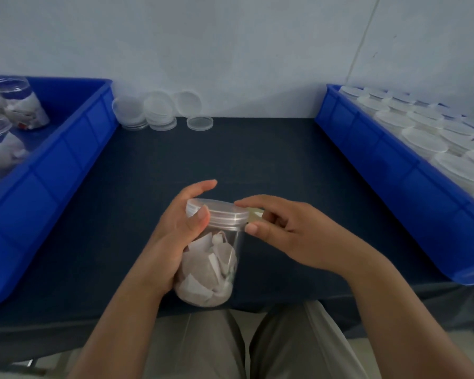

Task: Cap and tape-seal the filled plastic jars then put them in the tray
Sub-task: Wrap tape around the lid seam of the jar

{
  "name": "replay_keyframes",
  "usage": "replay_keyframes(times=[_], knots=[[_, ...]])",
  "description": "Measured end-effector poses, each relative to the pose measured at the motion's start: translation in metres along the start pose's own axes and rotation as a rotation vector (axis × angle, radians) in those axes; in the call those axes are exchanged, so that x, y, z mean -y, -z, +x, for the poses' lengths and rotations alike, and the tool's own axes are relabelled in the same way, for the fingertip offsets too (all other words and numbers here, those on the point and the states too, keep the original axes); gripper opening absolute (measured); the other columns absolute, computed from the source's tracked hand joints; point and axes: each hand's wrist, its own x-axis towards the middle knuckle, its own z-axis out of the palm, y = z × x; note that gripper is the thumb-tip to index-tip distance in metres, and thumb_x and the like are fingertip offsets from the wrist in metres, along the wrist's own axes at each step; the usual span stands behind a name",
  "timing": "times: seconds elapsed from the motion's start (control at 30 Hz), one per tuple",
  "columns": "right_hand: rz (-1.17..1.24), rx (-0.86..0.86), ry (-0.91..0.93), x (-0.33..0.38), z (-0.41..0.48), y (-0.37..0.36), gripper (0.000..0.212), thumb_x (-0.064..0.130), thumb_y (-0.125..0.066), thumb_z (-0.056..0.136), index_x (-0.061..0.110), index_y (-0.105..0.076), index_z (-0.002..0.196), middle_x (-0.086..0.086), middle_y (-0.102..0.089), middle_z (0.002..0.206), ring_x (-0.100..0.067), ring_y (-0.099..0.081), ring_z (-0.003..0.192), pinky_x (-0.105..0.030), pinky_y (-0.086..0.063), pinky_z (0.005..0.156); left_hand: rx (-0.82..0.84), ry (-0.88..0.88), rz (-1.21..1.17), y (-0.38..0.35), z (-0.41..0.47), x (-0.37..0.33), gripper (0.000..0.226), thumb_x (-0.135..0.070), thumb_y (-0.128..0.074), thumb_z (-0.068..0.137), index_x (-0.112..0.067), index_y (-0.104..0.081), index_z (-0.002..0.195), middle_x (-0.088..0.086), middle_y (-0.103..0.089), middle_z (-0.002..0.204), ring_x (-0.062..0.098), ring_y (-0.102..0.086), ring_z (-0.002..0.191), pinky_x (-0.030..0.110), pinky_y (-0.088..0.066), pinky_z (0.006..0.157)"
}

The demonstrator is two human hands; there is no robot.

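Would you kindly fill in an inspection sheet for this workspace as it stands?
Surface: dark table, flanked by blue left tray and right tray.
Job's things: filled jar, lid on, in hand; more filled jars lie in left tray; lidded jars pack right tray.
Clutter: loose lids by the wall.
Grippers: left hand grips the jar; right hand pinches its lid's rim.
Cables: nothing seen.
Surroundings: pale wall behind.

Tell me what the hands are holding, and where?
The left hand grips the filled plastic jar round its upper side. The right hand pinches the lid at its right edge.
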Motion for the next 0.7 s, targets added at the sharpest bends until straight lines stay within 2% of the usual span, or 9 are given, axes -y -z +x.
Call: replay_keyframes(times=[0.07, 0.13, 0.23, 0.3, 0.33, 0.4, 0.47, 0.6, 0.7], knots=[[0.005, -0.036, -0.005, 0.0, 0.002, -0.003, 0.045, 0.085, -0.045, 0.09, 0.066, -0.052, 0.13, 0.007, -0.067, 0.095, -0.013, -0.064, 0.083, -0.022, -0.052, 0.072, 0.033, -0.002, 0.049, 0.001, 0.002, -0.002, 0.067, -0.082, -0.067, 0.085, -0.037, -0.064, 0.134, 0.008, -0.074, 0.126, 0.029, -0.074, 0.112, 0.044, -0.056, 0.093], [-0.006, -0.078, -0.009, 0.0, 0.002, -0.007, 0.047, 0.085, -0.043, 0.09, 0.061, -0.055, 0.129, 0.007, -0.067, 0.09, -0.011, -0.064, 0.08, -0.024, -0.052, 0.069, 0.056, -0.006, 0.108, 0.0, 0.004, -0.004, 0.07, -0.088, -0.058, 0.084, -0.041, -0.062, 0.136, 0.002, -0.073, 0.126, 0.023, -0.074, 0.112, 0.04, -0.055, 0.094], [-0.035, -0.114, -0.018, 0.003, -0.001, -0.008, 0.053, 0.084, -0.041, 0.092, 0.054, -0.058, 0.132, 0.025, -0.066, 0.094, 0.0, -0.063, 0.086, -0.012, -0.046, 0.069, 0.01, -0.058, 0.2, -0.004, 0.004, -0.01, 0.069, -0.086, -0.053, 0.086, -0.046, -0.058, 0.142, -0.011, -0.071, 0.13, 0.011, -0.07, 0.119, 0.028, -0.058, 0.094], [-0.099, -0.131, -0.035, 0.005, -0.002, -0.007, 0.057, 0.083, -0.039, 0.093, 0.052, -0.059, 0.136, 0.032, -0.066, 0.101, 0.006, -0.061, 0.096, -0.012, -0.045, 0.07, -0.09, -0.105, 0.296, -0.007, 0.003, -0.016, 0.053, -0.077, -0.049, 0.089, -0.049, -0.063, 0.132, -0.022, -0.071, 0.123, 0.001, -0.069, 0.113, 0.016, -0.056, 0.087], [-0.13, -0.138, -0.041, 0.006, -0.002, -0.006, 0.058, 0.082, -0.037, 0.093, 0.051, -0.059, 0.137, 0.032, -0.067, 0.11, 0.007, -0.06, 0.102, -0.013, -0.046, 0.074, -0.12, -0.118, 0.382, -0.008, 0.002, -0.019, 0.048, -0.077, -0.045, 0.09, -0.054, -0.062, 0.128, -0.027, -0.07, 0.118, -0.005, -0.068, 0.109, 0.013, -0.053, 0.082], [-0.158, -0.142, -0.045, 0.008, -0.005, -0.009, 0.059, 0.081, -0.037, 0.095, 0.048, -0.06, 0.138, 0.023, -0.068, 0.123, 0.004, -0.059, 0.109, -0.017, -0.05, 0.087, -0.118, -0.07, 0.498, -0.015, -0.001, -0.023, 0.057, -0.093, -0.044, 0.082, -0.061, -0.054, 0.129, -0.037, -0.065, 0.116, -0.014, -0.063, 0.104, 0.016, -0.049, 0.077], [-0.166, -0.14, -0.027, 0.011, -0.008, -0.012, 0.056, 0.079, -0.037, 0.099, 0.046, -0.061, 0.138, 0.018, -0.07, 0.123, 0.0, -0.062, 0.11, -0.024, -0.053, 0.092, -0.128, -0.005, 0.552, -0.02, -0.006, -0.023, 0.072, -0.102, -0.052, 0.066, -0.065, -0.046, 0.128, -0.042, -0.06, 0.114, -0.016, -0.063, 0.099, 0.019, -0.049, 0.073], [-0.128, -0.128, -0.002, 0.013, -0.013, -0.01, 0.058, 0.079, -0.036, 0.098, 0.05, -0.054, 0.145, 0.034, -0.063, 0.125, 0.012, -0.055, 0.114, -0.008, -0.043, 0.085, -0.179, -0.026, 0.479, -0.02, -0.006, -0.024, 0.055, -0.087, -0.062, 0.071, -0.059, -0.054, 0.118, -0.027, -0.071, 0.105, -0.001, -0.071, 0.089, 0.017, -0.051, 0.064], [-0.105, -0.062, 0.0, 0.008, -0.013, -0.004, 0.047, 0.076, -0.038, 0.099, 0.059, -0.046, 0.143, 0.043, -0.06, 0.112, 0.014, -0.057, 0.106, -0.009, -0.043, 0.073, -0.143, -0.02, 0.342, -0.014, -0.003, -0.024, 0.05, -0.076, -0.07, 0.072, -0.052, -0.061, 0.116, -0.019, -0.075, 0.105, 0.004, -0.075, 0.092, 0.016, -0.057, 0.068]])
